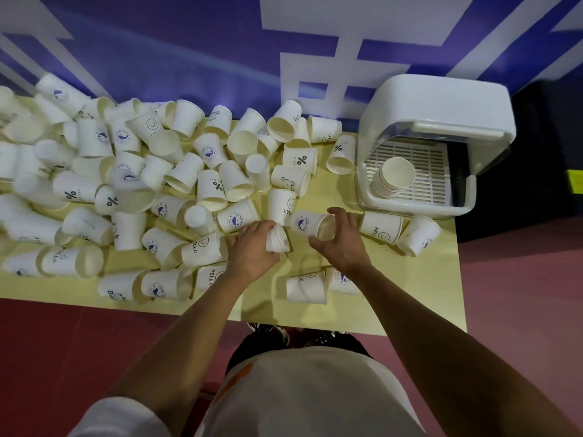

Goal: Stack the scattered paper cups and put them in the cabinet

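Observation:
Several white printed paper cups (pixel 132 171) lie scattered over the yellow table (pixel 372 310), most of them on their sides. My left hand (pixel 252 250) grips one cup (pixel 277 242) near the table's middle front, its mouth facing right. My right hand (pixel 342 244) curls around a whale-print cup (pixel 310 223) lying on its side, mouth toward the palm. The two held cups are a short gap apart. At the back right stands a small white cabinet (pixel 438 108) with its lid raised; a stack of nested cups (pixel 392 179) rests on its slatted floor.
Two cups (pixel 399 230) lie right of my right hand, below the cabinet. Two more cups (pixel 318 285) sit near the front edge under my right forearm. A blue and white wall runs behind the table. Red floor lies below the table's front edge.

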A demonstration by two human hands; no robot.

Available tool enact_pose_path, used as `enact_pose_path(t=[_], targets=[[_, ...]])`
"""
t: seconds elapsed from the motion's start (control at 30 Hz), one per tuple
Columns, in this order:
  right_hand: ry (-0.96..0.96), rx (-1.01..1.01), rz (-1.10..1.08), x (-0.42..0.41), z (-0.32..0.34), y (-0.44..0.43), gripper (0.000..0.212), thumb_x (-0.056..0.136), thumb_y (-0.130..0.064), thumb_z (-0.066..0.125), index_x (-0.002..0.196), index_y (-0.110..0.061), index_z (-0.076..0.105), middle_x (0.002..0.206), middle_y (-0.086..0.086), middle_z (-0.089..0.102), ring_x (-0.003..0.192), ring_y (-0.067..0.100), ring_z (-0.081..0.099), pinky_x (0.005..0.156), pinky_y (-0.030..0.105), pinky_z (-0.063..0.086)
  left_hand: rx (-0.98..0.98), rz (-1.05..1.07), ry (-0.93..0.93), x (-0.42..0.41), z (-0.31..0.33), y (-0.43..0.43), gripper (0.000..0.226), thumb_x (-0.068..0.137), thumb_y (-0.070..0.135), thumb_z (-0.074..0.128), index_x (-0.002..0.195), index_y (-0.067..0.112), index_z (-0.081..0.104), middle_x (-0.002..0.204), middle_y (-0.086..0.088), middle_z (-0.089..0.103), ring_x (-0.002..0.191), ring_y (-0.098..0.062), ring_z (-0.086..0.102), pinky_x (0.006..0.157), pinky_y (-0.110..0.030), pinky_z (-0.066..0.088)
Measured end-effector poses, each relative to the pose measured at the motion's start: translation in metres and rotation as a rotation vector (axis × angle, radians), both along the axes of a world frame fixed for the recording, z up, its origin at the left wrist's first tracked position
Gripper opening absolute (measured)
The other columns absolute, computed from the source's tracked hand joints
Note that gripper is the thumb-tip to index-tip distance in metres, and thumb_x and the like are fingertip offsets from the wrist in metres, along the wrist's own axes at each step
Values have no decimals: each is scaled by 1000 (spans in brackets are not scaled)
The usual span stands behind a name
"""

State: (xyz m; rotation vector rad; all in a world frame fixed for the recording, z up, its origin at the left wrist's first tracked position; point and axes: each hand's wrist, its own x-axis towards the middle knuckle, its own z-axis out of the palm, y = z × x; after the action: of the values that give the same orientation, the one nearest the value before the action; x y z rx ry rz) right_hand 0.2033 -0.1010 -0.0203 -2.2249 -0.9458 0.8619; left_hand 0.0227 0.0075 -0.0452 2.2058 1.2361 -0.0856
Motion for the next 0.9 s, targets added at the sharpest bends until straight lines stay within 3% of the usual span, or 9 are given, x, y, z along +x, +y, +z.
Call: enact_pose_path(t=[0.07, 0.27, 0.43, 0.7, 0.9], targets=[[-7, 53, -33, 7, 7, 0, 77, 78, -34, 80, 142, -19, 40, 136, 4, 41, 118, 23, 50, 89, 35, 47, 6, -20, -54, 8, 5, 1, 68, 74, 30, 76, 136, 23, 48, 132, -1, 55, 123, -28, 46, 101, -41, 37], [-31, 173, -128, 27, 26, -2, 79, 78, -36, 80, 144, -18, 40, 138, 3, 45, 124, 23, 49, 103, 45, 48, 8, -84, -169, 34, 21, 3, 70, 76, 35, 78, 136, 17, 49, 128, -6, 57, 115, -30, 52, 96, -43, 43], [-56, 243, -182, 46, 39, -2, 77, 74, -46, 78, 138, -24, 41, 132, -1, 52, 122, 22, 50, 98, 51, 51, 23, -102, -224, 60, 35, 7, 72, 76, 40, 78, 137, 18, 47, 132, -2, 57, 117, -25, 52, 98, -42, 45], [-200, 422, -366, 91, 74, 0, 69, 77, -47, 77, 135, -24, 47, 127, -5, 54, 117, 17, 51, 100, 44, 49, -7, -121, -299, 94, 48, 9, 67, 74, 39, 78, 131, 20, 50, 127, 0, 59, 114, -21, 55, 96, -43, 48], [-279, 418, -490, 118, 77, -12, 72, 76, -42, 75, 139, -21, 45, 133, -2, 51, 125, 19, 46, 106, 45, 44, -25, -127, -315, 116, 54, 8, 71, 75, 40, 80, 135, 20, 48, 130, 1, 57, 116, -18, 54, 98, -40, 47]])
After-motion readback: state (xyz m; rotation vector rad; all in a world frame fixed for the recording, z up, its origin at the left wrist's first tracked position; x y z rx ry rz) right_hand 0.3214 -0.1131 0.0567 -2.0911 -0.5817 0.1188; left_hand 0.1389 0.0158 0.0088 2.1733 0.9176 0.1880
